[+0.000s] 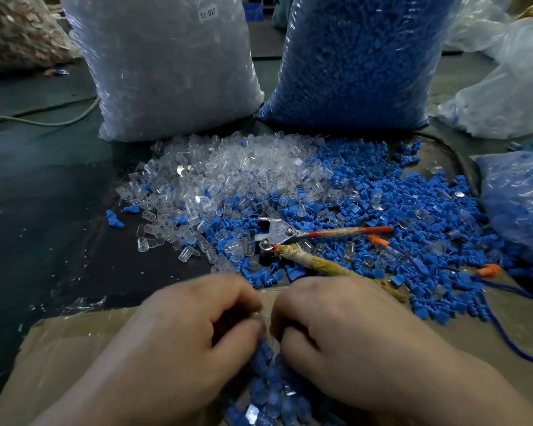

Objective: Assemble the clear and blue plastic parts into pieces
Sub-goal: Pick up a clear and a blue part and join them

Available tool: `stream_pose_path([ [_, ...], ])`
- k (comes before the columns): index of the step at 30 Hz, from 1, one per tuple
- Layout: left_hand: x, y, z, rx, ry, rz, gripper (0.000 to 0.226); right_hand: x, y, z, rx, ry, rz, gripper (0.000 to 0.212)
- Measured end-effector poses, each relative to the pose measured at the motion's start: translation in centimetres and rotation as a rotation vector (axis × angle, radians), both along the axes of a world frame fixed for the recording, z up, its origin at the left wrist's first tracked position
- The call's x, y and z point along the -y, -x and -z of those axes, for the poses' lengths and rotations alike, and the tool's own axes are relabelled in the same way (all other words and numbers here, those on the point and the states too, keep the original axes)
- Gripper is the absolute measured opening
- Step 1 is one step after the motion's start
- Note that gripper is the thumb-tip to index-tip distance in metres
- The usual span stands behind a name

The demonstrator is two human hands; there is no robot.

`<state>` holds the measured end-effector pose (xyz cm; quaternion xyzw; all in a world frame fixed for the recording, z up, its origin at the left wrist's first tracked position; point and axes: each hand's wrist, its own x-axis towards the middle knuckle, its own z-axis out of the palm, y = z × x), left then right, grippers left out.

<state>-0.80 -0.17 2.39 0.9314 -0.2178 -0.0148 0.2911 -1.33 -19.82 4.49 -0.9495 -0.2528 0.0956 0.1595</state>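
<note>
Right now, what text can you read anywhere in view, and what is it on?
"SJ 017": white sticker near the top of the bag of clear parts; last digit slightly blurred.
No other text shows on the bag of blue parts, the metal tool or the cardboard.

Workshop: bulk sacks (173, 72) of plastic parts (228, 179).

A single wide-angle camera sat on the person's head, facing forward and down. It was closest to the left hand (197, 318) and right hand (339, 318) at the bottom edge. The pile (243, 192) lay mid-view, and the clear bag (166, 66) and blue bag (360, 63) stood farthest off.
</note>
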Motion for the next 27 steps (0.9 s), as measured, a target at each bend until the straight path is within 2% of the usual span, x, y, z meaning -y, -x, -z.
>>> stream_pose_path([
  [2,-0.4,-0.4,0.5,0.069,-0.013,-0.173,0.017,0.3,-0.3,0.4,0.088,0.01,0.092,0.022],
  [4,-0.9,-1.0,0.8,0.13,-0.004,-0.355,0.024,0.5,-0.6,0.7,0.183,0.003,0.159,0.024],
  [7,-1.2,-1.6,1.0,0.072,-0.177,-0.494,0.063,0.0,-1.2,1.4,0.229,0.096,0.19,0.041],
  [9,-0.7,-1.5,0.9,0.033,-0.299,-0.469,0.074,-0.4,-1.5,1.7,0.24,0.145,0.202,0.048],
  [14,0.4,-1.3,0.9,0.052,-0.371,-0.323,0.062,-1.1,-2.2,2.1,0.208,0.194,0.165,0.039],
  [21,0.6,-1.4,1.3,0.081,-0.151,-0.329,0.026,-1.0,-2.5,2.1,0.187,0.103,0.164,0.021],
  [23,0.5,-1.5,1.5,0.08,-0.101,-0.353,0.021,-0.9,-2.4,2.1,0.187,0.08,0.178,0.012],
  [27,0.4,-1.6,1.8,0.099,-0.053,-0.378,0.017,-0.4,-2.3,2.1,0.196,-0.014,0.221,0.008],
])
